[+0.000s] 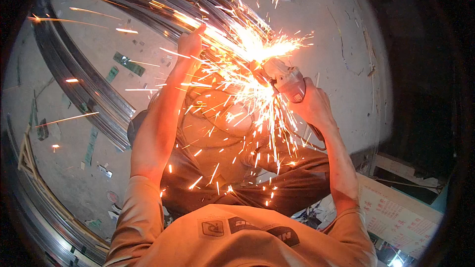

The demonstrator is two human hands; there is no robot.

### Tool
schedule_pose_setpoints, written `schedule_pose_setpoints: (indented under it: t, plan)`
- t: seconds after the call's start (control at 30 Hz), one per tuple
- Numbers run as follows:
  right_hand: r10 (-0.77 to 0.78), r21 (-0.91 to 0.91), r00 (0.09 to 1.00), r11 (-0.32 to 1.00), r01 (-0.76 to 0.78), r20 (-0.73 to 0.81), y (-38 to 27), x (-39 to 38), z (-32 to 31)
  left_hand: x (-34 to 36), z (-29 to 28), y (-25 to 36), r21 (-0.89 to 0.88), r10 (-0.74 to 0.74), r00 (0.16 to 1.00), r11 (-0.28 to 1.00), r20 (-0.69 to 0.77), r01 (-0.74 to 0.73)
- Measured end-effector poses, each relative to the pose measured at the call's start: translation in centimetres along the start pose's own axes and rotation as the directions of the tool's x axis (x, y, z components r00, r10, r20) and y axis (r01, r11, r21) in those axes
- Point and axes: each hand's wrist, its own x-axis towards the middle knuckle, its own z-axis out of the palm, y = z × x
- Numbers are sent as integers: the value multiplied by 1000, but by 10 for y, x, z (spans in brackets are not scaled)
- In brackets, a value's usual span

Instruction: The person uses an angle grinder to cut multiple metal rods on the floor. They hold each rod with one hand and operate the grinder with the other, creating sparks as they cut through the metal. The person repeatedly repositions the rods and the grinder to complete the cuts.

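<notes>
My right hand (312, 105) is wrapped around the body of an angle grinder (286, 76). The grinder's head is in a bright burst of sparks, and the glare hides the disc and the exact spot it meets. My left hand (191, 44) is closed at the edge of a bundle of long metal bars (148, 12), to the left of the grinder. Sparks stream along the bars toward the upper left and fall between my forearms. What lies under my left fingers is partly hidden.
More long metal bars (81, 76) run across the floor at left, with another stack (47, 217) at lower left. Green scraps (129, 64) and debris lie on the concrete floor (316, 24). A printed cardboard box (396, 212) sits at lower right. My bent legs (297, 178) are below the sparks.
</notes>
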Motion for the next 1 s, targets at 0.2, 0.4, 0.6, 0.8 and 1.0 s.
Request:
schedule_pose_setpoints:
  t: [0.2,0.4,0.6,0.8,1.0]
  plan:
    - [34,10,999,999,-34,15,-1,0,-3,-16,6,20,-63,-170,981,984,-97,164]
    - [21,-1,999,1000,-21,24,1,1,-4,-27,11,28,-95,-161,985,983,-62,155]
    - [-9,-39,1000,999,9,9,5,1,-5,-38,10,28,-91,-105,994,990,-17,103]
    - [-61,-84,998,995,61,-6,3,-2,-8,-42,6,33,29,-149,988,988,-42,150]
    - [18,-60,999,998,-15,50,4,-1,-10,-49,16,37,-128,-74,995,990,-61,66]
